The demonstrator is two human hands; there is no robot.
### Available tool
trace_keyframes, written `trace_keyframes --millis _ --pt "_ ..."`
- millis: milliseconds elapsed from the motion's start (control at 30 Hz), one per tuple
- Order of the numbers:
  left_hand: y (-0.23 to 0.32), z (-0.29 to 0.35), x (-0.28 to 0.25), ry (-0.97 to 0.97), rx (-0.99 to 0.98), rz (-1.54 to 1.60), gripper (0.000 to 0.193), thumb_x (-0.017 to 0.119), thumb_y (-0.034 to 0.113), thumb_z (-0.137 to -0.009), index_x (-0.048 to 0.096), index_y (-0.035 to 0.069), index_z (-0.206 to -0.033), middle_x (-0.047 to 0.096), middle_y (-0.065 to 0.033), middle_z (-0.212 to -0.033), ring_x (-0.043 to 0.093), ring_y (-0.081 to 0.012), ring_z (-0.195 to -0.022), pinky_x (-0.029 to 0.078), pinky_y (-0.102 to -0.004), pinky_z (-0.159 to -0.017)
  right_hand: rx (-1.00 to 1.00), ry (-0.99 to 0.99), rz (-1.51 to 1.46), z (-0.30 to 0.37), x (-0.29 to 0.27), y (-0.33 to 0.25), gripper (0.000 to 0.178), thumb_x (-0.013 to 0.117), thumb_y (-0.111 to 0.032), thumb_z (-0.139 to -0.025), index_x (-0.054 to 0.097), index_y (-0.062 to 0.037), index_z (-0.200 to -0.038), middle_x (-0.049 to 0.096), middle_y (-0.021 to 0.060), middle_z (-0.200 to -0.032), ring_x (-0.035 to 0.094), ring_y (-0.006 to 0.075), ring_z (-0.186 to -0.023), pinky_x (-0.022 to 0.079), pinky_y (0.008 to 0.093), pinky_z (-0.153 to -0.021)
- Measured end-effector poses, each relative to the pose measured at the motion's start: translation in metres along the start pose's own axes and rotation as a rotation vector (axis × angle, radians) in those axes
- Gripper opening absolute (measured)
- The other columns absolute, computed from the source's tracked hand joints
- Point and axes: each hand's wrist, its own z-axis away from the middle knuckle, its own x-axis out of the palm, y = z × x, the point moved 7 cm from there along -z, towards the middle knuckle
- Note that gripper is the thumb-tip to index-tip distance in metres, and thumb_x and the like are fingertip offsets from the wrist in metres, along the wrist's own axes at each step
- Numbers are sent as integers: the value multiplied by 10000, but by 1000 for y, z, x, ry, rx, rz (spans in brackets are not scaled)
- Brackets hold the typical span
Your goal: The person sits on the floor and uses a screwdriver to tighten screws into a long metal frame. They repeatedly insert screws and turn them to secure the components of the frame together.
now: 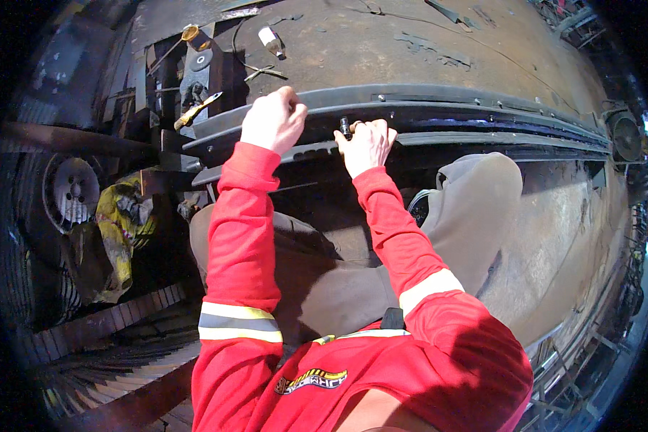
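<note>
Long dark metal rails [475, 115] run from in front of me away to the right, with small bolts along them. My left hand [273, 119] is curled closed over the left part of the rails; whatever it may hold is hidden by the fingers. Closed at the rails' near side, my right hand [368, 146] grips a small black cylindrical piece [345, 128] that sticks up between thumb and fingers. A paintbrush [198, 111] with a pale handle end lies just left of the rails' end.
Beyond the brush stand an amber cup [191, 33] and a metal block with a round washer-like disc [200, 60]. A white bottle [271, 42] lies on the floor. At left are a yellow stained cloth [119, 227], a round metal disc [72, 191] and stacked metal bars.
</note>
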Motion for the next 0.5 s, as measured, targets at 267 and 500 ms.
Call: trace_keyframes --millis 267,500 --pt "-10 12 95 -464 -151 -32 413 489 367 -851 680 4 -899 655 -255 -919 636 -389 -905 499 -451 -828 -9 115 -36 9 4 8 237 707 -292 -743 680 -66 -805 645 60 -818 531 244 -937 355 426 -864" --pt "-20 5 144 -373 -249 128 533 425 455 -874 683 -10 -893 651 -266 -881 622 -424 -899 478 -445 -827 -41 136 -33 13 23 16 148 552 -166 -803 660 -65 -797 635 57 -861 521 230 -980 344 429 -909"
